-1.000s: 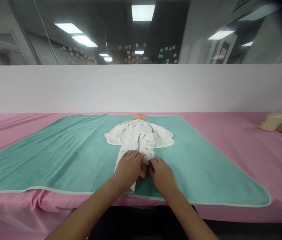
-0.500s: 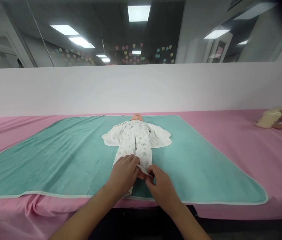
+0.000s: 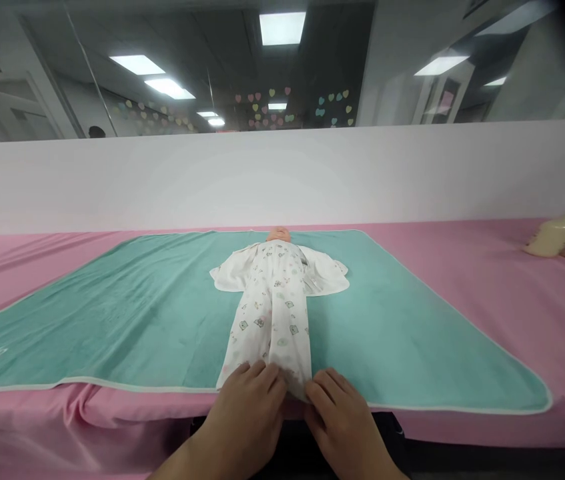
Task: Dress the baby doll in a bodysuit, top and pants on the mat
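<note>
A baby doll lies on its back with its head at the far end. A white baby garment with small printed figures covers its body, the sleeves spread out to both sides. Both of my hands are at the garment's near hem, close to the table's front edge. My left hand has its fingers curled over the hem. At the hem's right corner, my right hand pinches the cloth between thumb and fingers. The doll's legs and feet are hidden under the fabric.
Beneath the doll is a teal blanket with a pale border, spread over a pink cloth. A cream-coloured object beside a skin-toned limb lies at the far right. A white wall with windows above stands behind.
Both hands have moved toward me, drawing the garment's hem down. The doll's foot, showing under the hem before, is now covered, and the dark gap down the front has closed.
</note>
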A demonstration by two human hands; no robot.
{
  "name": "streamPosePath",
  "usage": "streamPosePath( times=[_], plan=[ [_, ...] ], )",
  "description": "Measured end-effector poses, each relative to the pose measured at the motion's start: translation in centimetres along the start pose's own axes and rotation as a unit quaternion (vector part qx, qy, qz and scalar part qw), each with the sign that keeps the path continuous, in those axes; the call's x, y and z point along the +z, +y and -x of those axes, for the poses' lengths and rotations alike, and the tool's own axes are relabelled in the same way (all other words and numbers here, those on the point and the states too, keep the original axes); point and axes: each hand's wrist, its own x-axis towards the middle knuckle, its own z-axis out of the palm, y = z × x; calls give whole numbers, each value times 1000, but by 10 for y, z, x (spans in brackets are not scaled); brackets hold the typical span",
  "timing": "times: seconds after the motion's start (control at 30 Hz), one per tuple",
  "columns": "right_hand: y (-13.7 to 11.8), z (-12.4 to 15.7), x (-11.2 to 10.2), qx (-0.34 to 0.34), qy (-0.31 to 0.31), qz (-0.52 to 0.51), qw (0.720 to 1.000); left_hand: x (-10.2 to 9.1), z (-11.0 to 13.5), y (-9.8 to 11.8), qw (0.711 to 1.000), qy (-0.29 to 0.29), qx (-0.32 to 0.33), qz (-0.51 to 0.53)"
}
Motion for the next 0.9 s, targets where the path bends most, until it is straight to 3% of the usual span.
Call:
streamPosePath(
  times=[0.1, 0.27, 0.33, 0.5, 0.57, 0.67, 0.7, 0.8, 0.9],
  plan=[
    [2, 1, -9, 4, -11, 23, 1000, -7, -2, -2, 999, 5, 15, 44],
    [2, -6, -30, -28, 20, 2, 999, -16, -10, -7, 992, 93, 43, 70],
    [1, -11, -36, -37, 37, -14, 999, -17, -11, -6, 991, 83, 46, 91],
    [2, -30, -37, -37, 1, -26, 999, -26, -15, -13, 979, 34, -62, 192],
    [2, -38, -32, -62, -31, 3, 998, -28, -21, -27, 967, 66, -102, 224],
    [-1, -45, -24, -107, -75, 19, 991, -19, -32, -57, 967, 142, -106, 181],
    [-2, -45, -23, -120, -80, 14, 989, -12, -35, -68, 972, 139, -100, 160],
    [-4, -41, -26, -148, -83, -27, 985, 7, -45, -107, 982, 55, -104, 149],
    [3, -40, -35, -117, -113, -125, 979, 19, -57, -152, 959, 28, -229, 163]
  ],
)
